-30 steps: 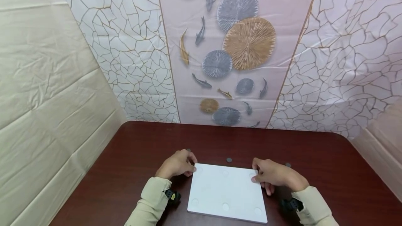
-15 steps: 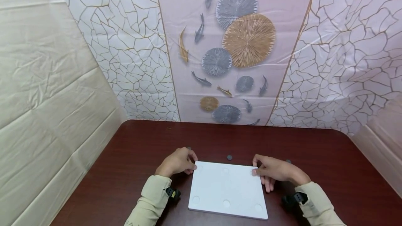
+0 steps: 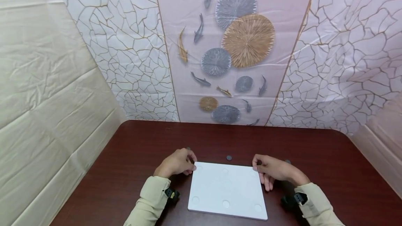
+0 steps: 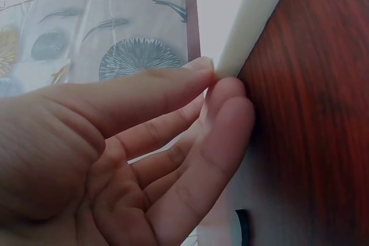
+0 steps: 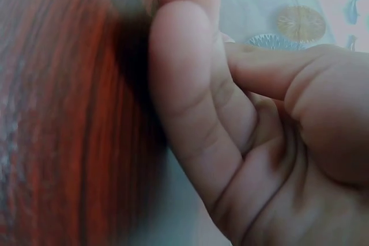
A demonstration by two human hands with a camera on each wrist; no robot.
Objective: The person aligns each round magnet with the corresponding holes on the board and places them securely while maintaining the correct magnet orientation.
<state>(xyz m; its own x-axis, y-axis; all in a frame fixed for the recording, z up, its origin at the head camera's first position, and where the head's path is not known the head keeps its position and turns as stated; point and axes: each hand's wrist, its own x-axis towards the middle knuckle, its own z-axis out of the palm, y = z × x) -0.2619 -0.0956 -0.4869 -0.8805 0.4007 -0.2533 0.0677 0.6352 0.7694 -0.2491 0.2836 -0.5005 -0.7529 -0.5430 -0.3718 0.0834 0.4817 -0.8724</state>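
Note:
A white rectangular board (image 3: 227, 191) with several shallow round recesses lies on the dark red table in the head view. My left hand (image 3: 176, 163) pinches its far left corner. In the left wrist view, thumb and fingertips meet at that corner of the board (image 4: 245, 21), whose pale thick edge shows. At the far right corner is my right hand (image 3: 273, 168), its thumb and curled forefinger holding the corner while the other fingers hang beside the edge. The right wrist view shows the right hand (image 5: 230, 113) close to the table, with the board's corner hidden behind the fingers.
Just beyond the board's far edge lies a small dark disc (image 3: 229, 158). A second disc (image 3: 188, 148) shows behind the left hand, a third disc (image 3: 288, 161) behind the right. The wooden table (image 3: 150, 135) ends against a patterned cloth backdrop (image 3: 194, 114).
My right thumb has slid off the recess on the board's top, back to the far right corner. The left hand keeps its hold, and the view has tilted slightly.

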